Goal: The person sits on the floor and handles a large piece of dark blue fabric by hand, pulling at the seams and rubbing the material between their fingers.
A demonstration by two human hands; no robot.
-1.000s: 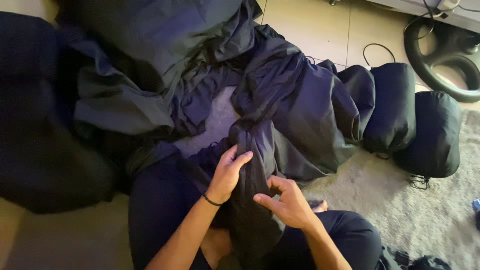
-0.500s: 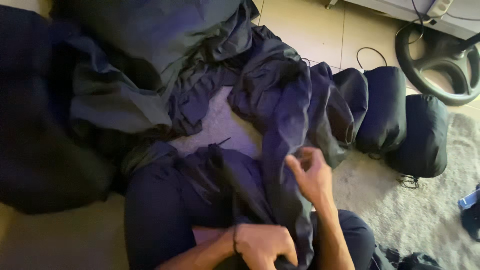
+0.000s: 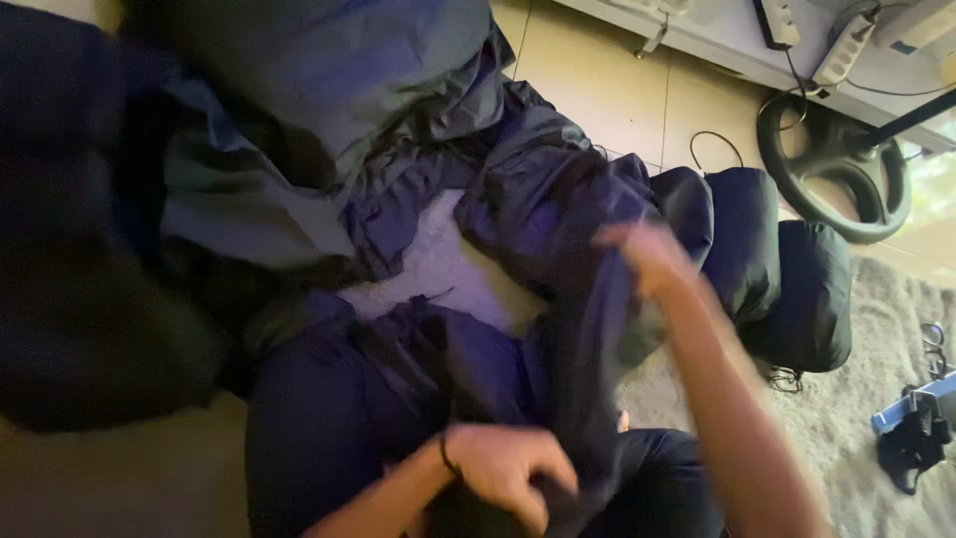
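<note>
Your left hand (image 3: 508, 478) sits low on the fabric sheet (image 3: 558, 299) over your lap; your right hand (image 3: 642, 257) is up and to the right on the same sheet; the stuffed sacks (image 3: 787, 289) lie right of it on the rug (image 3: 846, 438); the steering wheel (image 3: 832, 169) rests on the floor (image 3: 607, 90) behind them.

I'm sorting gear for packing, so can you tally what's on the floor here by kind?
Loose dark sleeping bag, held by left hand and right hand: 1
Stuffed dark sacks: 3
Steering wheel: 1
Power strips: 2
Total: 7
</note>
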